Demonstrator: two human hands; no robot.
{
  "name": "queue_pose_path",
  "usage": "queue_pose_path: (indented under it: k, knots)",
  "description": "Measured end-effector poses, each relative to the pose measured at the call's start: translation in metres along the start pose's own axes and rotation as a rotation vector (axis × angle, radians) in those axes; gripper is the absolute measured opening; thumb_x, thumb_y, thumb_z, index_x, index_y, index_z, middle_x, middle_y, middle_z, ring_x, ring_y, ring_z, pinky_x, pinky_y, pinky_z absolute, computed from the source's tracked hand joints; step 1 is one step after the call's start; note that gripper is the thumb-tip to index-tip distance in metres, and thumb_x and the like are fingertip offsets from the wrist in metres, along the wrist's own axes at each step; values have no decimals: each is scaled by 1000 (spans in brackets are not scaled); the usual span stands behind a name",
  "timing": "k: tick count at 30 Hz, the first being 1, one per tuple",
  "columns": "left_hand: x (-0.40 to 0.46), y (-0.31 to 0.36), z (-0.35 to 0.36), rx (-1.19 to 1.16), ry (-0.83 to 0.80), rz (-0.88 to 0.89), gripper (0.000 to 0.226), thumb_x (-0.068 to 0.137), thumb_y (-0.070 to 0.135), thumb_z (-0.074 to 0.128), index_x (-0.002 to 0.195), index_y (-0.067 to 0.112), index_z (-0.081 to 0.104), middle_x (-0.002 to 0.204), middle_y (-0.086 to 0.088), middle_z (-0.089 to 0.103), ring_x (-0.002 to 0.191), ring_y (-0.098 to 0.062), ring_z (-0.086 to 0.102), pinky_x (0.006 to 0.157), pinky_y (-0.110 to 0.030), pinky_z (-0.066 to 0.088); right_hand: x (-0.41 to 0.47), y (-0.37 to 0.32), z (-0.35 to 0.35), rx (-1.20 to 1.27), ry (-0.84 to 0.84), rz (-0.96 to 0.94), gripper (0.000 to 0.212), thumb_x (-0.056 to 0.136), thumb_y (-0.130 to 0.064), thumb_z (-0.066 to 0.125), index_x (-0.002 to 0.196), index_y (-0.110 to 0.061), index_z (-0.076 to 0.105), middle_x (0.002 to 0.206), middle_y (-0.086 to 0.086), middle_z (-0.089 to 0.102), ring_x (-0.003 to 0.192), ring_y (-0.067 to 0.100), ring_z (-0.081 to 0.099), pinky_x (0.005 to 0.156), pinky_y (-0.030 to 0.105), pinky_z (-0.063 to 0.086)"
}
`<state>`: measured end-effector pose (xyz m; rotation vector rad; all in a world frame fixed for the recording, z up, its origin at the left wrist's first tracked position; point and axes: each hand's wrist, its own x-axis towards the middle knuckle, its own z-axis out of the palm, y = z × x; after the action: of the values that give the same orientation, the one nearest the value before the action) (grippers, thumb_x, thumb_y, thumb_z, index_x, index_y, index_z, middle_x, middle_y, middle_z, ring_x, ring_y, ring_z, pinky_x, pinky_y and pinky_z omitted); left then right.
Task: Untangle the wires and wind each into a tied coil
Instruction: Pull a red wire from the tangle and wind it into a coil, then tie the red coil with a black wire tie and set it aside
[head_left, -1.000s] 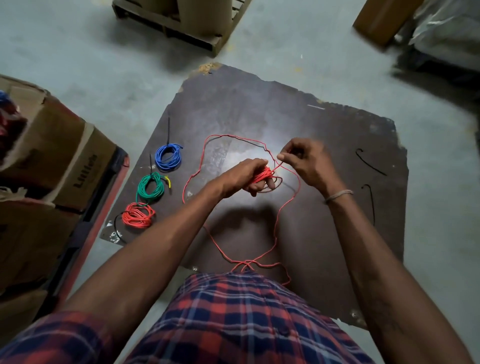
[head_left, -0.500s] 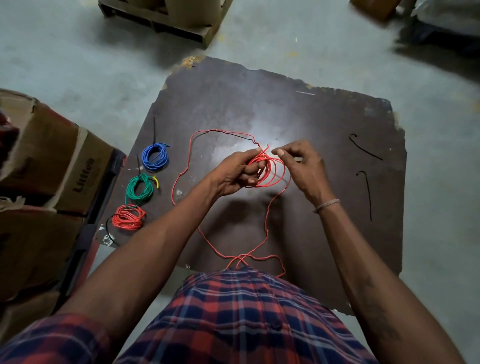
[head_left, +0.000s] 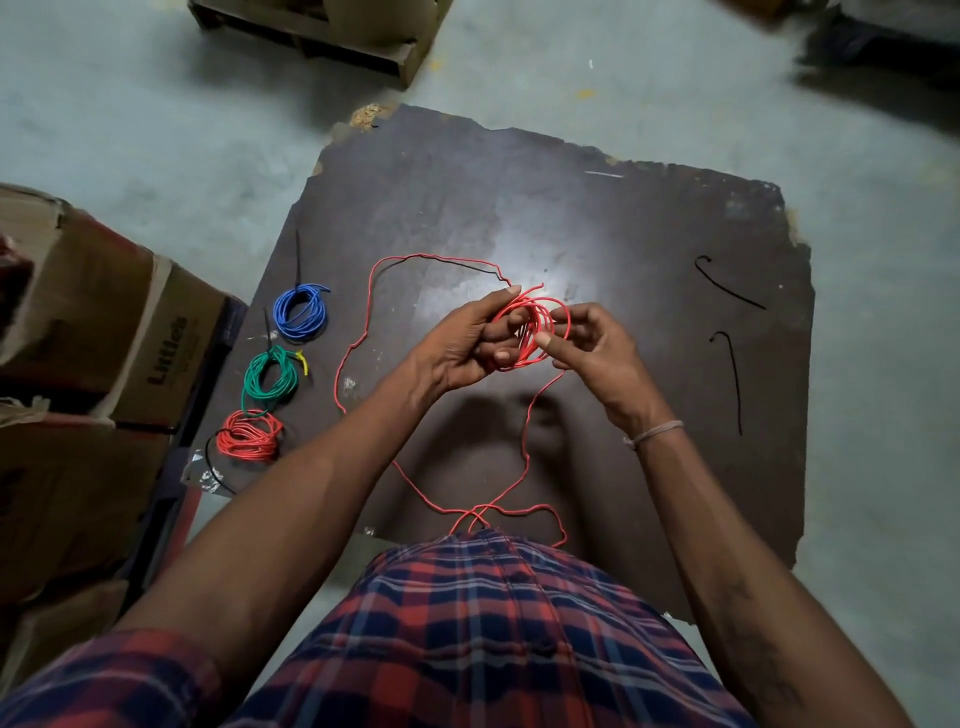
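- I am looking down on a dark, worn board (head_left: 597, 218) lying on a pale floor, and all the work is sitting on it.
- Along the board's left edge three finished coils are resting in a row, each already tied: a blue coil (head_left: 302, 313) farthest from me, a green coil (head_left: 270, 378) in the middle, and a red coil (head_left: 248, 435) nearest.
- The loose red wire (head_left: 363, 332) is trailing off the hands in one wide loop to the left and another down toward my shirt, where it is crossing over itself.
- My left hand (head_left: 467, 343) is pinching the half-wound bundle, holding its turns together above the middle of the board.
- My right hand (head_left: 592, 345) is gripping the same bundle from the other side, thumb and forefinger guiding a turn.
- Two black ties (head_left: 730, 283) are waiting on the right, well apart from the hands.
- I am judging the wire to be light, thin and springy, with a smooth jacket, so turns will be wanting to spring open; I would be holding it across the stacked turns, not by one strand.
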<state>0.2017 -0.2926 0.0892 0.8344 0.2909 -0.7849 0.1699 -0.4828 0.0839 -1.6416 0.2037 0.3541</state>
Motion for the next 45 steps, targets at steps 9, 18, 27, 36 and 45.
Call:
queue_pose_path:
  k: [9, 18, 27, 36, 45]
  knots:
    - [2, 1, 9, 14, -66, -40, 49, 107, 34, 43, 66, 11, 58, 45, 7, 7, 37, -11, 7, 43, -23, 30, 6, -9, -5, 63, -102, -10, 30, 84, -10, 79, 111, -13, 67, 95, 6, 73, 84, 14, 67, 74, 24, 54]
    - [12, 1, 4, 126, 14, -91, 47, 105, 36, 48, 67, 11, 57, 42, 9, 16, 40, -12, 6, 42, -22, 29, 4, -5, -8, 59, -24, 47, 47, 75, -10, 86, 110, -16, 55, 82, 11, 72, 78, 25, 68, 83, 44, 52]
    - [36, 9, 27, 349, 305, 12, 34, 100, 26, 59, 73, 7, 56, 49, 3, 31, 37, -10, 26, 38, -20, 29, 0, -4, -2, 49, 169, -79, 63, 80, -3, 75, 124, -31, 40, 73, 4, 63, 70, 20, 59, 76, 41, 51]
    - [51, 6, 40, 266, 329, 136, 35, 96, 17, 68, 72, 18, 43, 58, 0, 39, 45, -10, 28, 39, -19, 27, 4, -2, -11, -49, 276, -159, 55, 86, -3, 71, 130, -35, 62, 79, 2, 63, 74, 12, 59, 79, 36, 57]
    - [66, -2, 55, 376, 134, 131, 30, 103, 34, 59, 81, 19, 45, 61, 3, 38, 48, -10, 31, 46, -21, 39, 6, 9, -38, 28, 321, -106, 31, 86, -7, 72, 108, -29, 71, 93, 8, 73, 84, 15, 65, 85, 44, 59]
